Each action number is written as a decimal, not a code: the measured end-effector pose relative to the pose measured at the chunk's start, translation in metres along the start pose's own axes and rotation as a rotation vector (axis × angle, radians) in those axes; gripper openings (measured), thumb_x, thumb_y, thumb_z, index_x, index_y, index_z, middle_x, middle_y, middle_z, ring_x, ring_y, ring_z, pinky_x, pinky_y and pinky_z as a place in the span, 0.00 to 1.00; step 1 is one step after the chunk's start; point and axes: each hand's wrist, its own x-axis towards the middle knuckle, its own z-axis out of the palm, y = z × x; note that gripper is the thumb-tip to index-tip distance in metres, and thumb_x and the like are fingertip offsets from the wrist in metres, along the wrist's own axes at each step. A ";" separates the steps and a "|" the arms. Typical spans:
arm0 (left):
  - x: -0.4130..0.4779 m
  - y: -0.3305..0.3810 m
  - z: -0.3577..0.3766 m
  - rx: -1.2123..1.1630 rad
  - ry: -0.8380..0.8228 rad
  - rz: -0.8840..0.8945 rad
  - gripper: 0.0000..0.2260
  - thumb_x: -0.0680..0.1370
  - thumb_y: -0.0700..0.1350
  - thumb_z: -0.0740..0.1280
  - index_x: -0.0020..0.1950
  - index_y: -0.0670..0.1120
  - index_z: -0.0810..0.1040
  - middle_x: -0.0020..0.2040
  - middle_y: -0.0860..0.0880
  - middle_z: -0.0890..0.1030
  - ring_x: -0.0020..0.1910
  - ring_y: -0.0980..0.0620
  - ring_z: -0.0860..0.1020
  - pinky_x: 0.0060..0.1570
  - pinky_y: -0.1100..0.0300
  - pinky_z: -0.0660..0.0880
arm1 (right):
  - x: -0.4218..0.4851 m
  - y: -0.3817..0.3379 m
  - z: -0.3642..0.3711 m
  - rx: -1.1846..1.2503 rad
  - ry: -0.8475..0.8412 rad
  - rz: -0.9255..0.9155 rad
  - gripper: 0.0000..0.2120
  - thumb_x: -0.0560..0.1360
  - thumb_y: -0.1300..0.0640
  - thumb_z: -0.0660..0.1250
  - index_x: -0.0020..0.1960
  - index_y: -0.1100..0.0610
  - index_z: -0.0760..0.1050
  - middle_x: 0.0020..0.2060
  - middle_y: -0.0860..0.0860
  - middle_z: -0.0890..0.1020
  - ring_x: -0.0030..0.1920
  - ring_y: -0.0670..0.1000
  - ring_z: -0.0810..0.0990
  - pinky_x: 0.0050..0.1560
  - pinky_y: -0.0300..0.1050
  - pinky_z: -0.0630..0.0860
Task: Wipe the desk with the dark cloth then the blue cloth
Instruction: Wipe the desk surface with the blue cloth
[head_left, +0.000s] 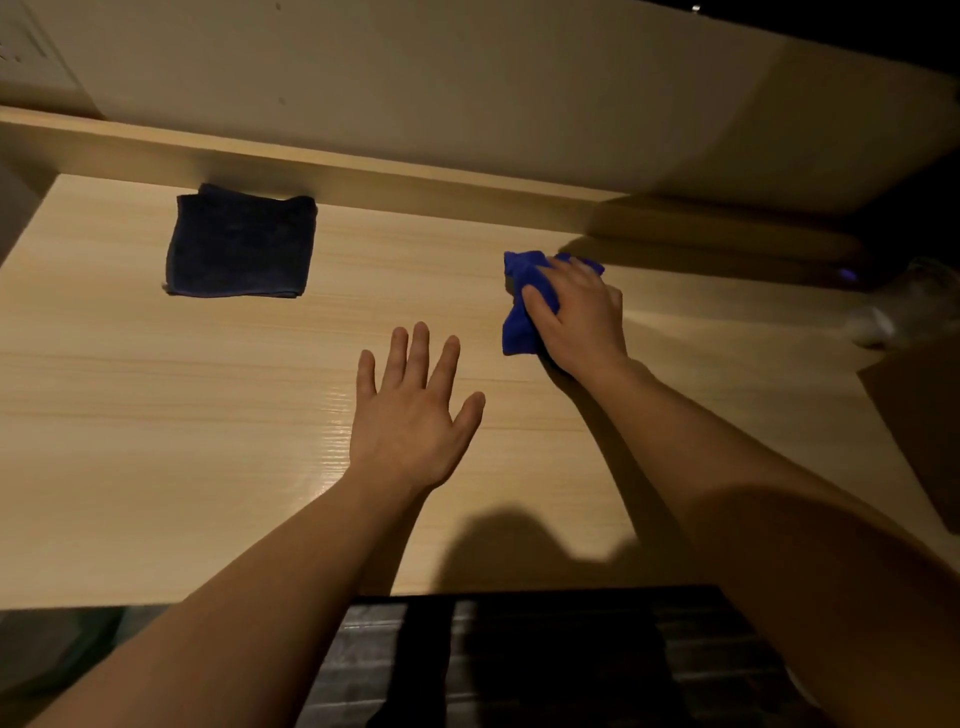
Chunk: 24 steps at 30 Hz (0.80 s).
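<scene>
Two cloths and two bare hands were counted on the one pale wooden desk (156, 415): the dark cloth (240, 244) was laid folded and flat at the far left, well apart from both hands, while the blue cloth (522, 312) was bunched on the desk right of centre and gripped by the right hand (576, 317). The left hand (410, 415) was spread flat, fingers wide, holding nothing. Much of the blue cloth was hidden under the hand, and a pale blurred object (904, 306) at the right edge could not be made out.

desk (156, 395): pale wood-grain, slight gloss | dark cloth (240, 248): matt terry | blue cloth (519, 322): soft, napped
</scene>
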 end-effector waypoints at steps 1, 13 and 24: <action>0.000 0.000 0.000 0.002 0.000 -0.003 0.34 0.84 0.69 0.41 0.88 0.57 0.42 0.88 0.47 0.39 0.86 0.46 0.35 0.81 0.39 0.35 | 0.011 0.003 0.004 -0.039 -0.010 -0.005 0.20 0.85 0.45 0.57 0.74 0.50 0.72 0.75 0.51 0.73 0.78 0.54 0.65 0.75 0.58 0.58; 0.002 0.003 -0.004 0.012 -0.041 -0.015 0.34 0.84 0.69 0.41 0.87 0.58 0.40 0.87 0.48 0.37 0.85 0.47 0.32 0.81 0.40 0.34 | 0.075 0.032 0.026 -0.187 -0.288 0.098 0.31 0.80 0.27 0.47 0.81 0.33 0.48 0.84 0.45 0.46 0.83 0.58 0.43 0.77 0.68 0.47; 0.003 0.004 -0.003 0.022 -0.040 -0.034 0.34 0.84 0.69 0.42 0.87 0.59 0.41 0.87 0.49 0.37 0.85 0.47 0.33 0.81 0.40 0.35 | 0.026 0.035 0.021 -0.253 -0.268 0.001 0.33 0.78 0.25 0.46 0.81 0.31 0.45 0.84 0.46 0.47 0.83 0.59 0.44 0.77 0.69 0.46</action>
